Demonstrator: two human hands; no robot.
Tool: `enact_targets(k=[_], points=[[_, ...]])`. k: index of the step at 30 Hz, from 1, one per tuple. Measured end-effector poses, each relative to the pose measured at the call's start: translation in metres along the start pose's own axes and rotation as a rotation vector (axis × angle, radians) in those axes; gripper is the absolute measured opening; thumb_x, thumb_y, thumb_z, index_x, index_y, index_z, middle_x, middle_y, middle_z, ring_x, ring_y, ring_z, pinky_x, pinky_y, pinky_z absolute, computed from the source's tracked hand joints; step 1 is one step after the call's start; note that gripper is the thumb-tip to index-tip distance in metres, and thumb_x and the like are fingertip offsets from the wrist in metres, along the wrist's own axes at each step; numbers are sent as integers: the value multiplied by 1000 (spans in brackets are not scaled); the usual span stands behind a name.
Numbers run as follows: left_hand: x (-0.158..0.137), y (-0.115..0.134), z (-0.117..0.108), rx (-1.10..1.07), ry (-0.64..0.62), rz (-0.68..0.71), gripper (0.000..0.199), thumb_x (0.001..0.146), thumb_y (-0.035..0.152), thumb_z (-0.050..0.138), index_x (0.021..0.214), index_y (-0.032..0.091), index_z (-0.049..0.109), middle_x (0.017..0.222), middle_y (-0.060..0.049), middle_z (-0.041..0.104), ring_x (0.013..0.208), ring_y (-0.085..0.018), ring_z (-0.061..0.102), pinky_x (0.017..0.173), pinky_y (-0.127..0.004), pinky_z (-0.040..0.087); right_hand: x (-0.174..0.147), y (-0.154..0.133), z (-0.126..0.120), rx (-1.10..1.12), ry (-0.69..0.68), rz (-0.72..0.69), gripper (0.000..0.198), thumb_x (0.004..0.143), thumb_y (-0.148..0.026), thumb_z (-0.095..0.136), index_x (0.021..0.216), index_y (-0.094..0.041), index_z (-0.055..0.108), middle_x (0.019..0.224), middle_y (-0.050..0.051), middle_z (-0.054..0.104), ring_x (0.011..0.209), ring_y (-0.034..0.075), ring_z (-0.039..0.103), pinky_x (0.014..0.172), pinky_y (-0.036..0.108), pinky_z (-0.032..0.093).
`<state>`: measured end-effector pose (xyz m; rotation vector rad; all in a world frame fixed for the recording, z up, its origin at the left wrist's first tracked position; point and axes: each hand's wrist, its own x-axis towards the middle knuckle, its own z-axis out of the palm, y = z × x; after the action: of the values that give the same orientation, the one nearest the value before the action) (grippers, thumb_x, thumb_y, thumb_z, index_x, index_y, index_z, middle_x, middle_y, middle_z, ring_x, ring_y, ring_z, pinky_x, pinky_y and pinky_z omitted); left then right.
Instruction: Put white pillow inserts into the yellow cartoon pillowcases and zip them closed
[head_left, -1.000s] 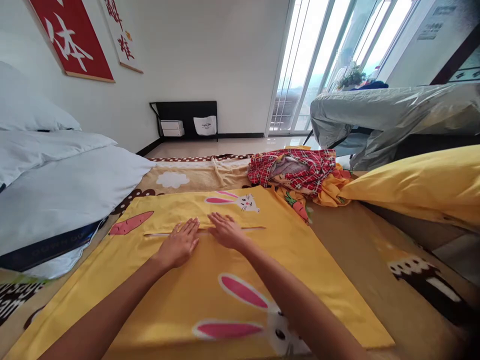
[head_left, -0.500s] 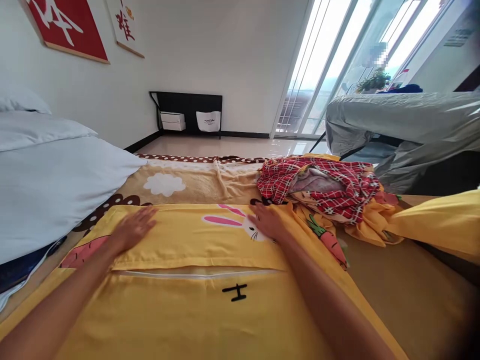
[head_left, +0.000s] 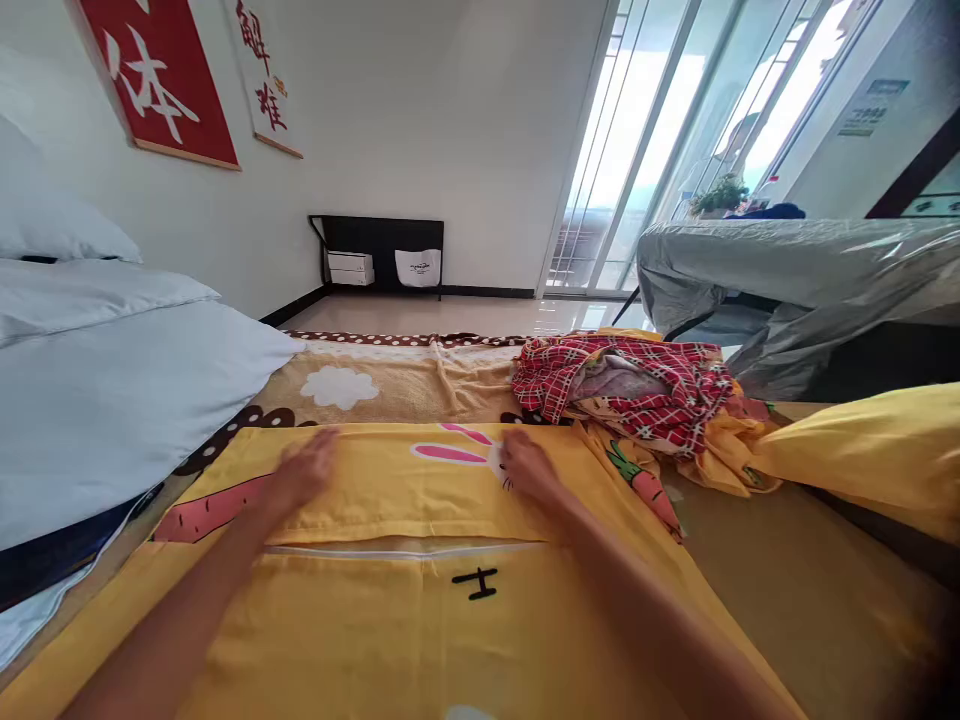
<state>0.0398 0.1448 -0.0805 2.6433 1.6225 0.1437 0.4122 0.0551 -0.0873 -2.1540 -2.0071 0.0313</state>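
A yellow printed cover (head_left: 360, 620) lies spread on the bed before me, its far part folded over in a band. The band shows a pink-eared rabbit print and part of a carrot print. A white-edged slit (head_left: 397, 552) runs across below the band, with a black letter H beneath it. My left hand (head_left: 309, 468) is over the band's far edge at left, its fingers smeared by motion. At the rabbit's face, my right hand (head_left: 527, 464) has curled fingers closed on the fabric near that edge.
White bedding (head_left: 135, 400) is piled at left. A red plaid cloth bundle (head_left: 540, 380) sits at far right on the tan blanket (head_left: 409, 385), beside more yellow fabric (head_left: 870, 440). Beyond stand a plastic-covered table (head_left: 787, 260) and a black rack (head_left: 382, 235) by the wall.
Both hands lay flat with fingers spread; now they are drawn in, the right one curled. My left hand has moved right, closer to the other. The view has tilted up slightly.
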Motion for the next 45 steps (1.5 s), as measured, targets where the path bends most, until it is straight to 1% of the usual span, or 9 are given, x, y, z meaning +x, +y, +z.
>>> enact_targets(k=[4, 7, 11, 16, 21, 27, 30, 34, 45], points=[[9, 98, 12, -72, -26, 164, 56, 94, 31, 29, 149, 20, 31, 154, -3, 29, 142, -15, 28, 117, -36, 24, 7, -95, 19, 76, -64, -299, 48, 96, -32, 33, 143, -28, 41, 151, 0, 38, 139, 14, 32, 112, 29, 25], [-2, 123, 21, -85, 14, 122, 55, 95, 27, 25, 148, 14, 32, 155, -9, 26, 143, -21, 26, 118, -44, 21, 15, -109, 22, 86, -71, -274, 49, 98, -36, 28, 145, -27, 39, 153, 1, 34, 142, 13, 26, 114, 32, 20], [-22, 102, 24, -111, 23, 162, 54, 96, 41, 32, 146, 23, 35, 155, -4, 25, 144, -21, 24, 118, -49, 18, 11, -50, 10, 41, -61, -9, 55, 98, -38, 24, 147, -16, 35, 154, 12, 31, 144, 22, 22, 114, 46, 18], [-32, 84, 20, -177, 71, 218, 55, 94, 42, 36, 143, 18, 41, 153, -11, 28, 143, -25, 25, 116, -53, 18, -19, 4, -5, -39, -117, 184, 55, 99, -35, 22, 149, -13, 29, 157, 13, 23, 145, 24, 19, 114, 48, 19], [-40, 90, 16, -218, 7, 472, 55, 87, 56, 50, 136, 30, 51, 151, -3, 36, 140, -21, 32, 116, -42, 22, -40, -48, -3, -57, -147, 88, 50, 93, -19, 30, 140, -6, 42, 149, 21, 36, 140, 27, 32, 110, 44, 28], [-39, 91, 13, -202, -57, 465, 58, 90, 62, 42, 142, 35, 41, 153, -1, 31, 142, -20, 28, 116, -45, 21, -78, -126, 8, 37, -108, -173, 58, 89, -12, 33, 146, -5, 32, 154, 17, 29, 144, 24, 23, 114, 40, 19], [-32, 93, 9, -191, -100, 443, 58, 92, 61, 37, 144, 35, 38, 155, -1, 26, 144, -20, 24, 117, -44, 18, -100, -134, 2, 89, -90, -251, 51, 90, -15, 34, 139, -9, 44, 147, 15, 42, 137, 23, 36, 111, 37, 26], [-14, 97, -1, -177, -170, 405, 63, 91, 59, 42, 147, 31, 33, 155, -3, 24, 144, -22, 23, 117, -44, 18, -123, -145, -9, 114, -70, -332, 30, 90, -21, 39, 104, -15, 66, 117, 12, 63, 112, 24, 54, 96, 36, 39], [33, 94, 8, -203, -45, 240, 62, 86, 62, 46, 138, 29, 48, 149, -5, 39, 138, -24, 36, 113, -41, 25, -143, -154, -28, 266, -386, -773, 28, 84, -40, 56, 95, -16, 65, 89, 7, 70, 75, 19, 64, 62, 27, 39]])
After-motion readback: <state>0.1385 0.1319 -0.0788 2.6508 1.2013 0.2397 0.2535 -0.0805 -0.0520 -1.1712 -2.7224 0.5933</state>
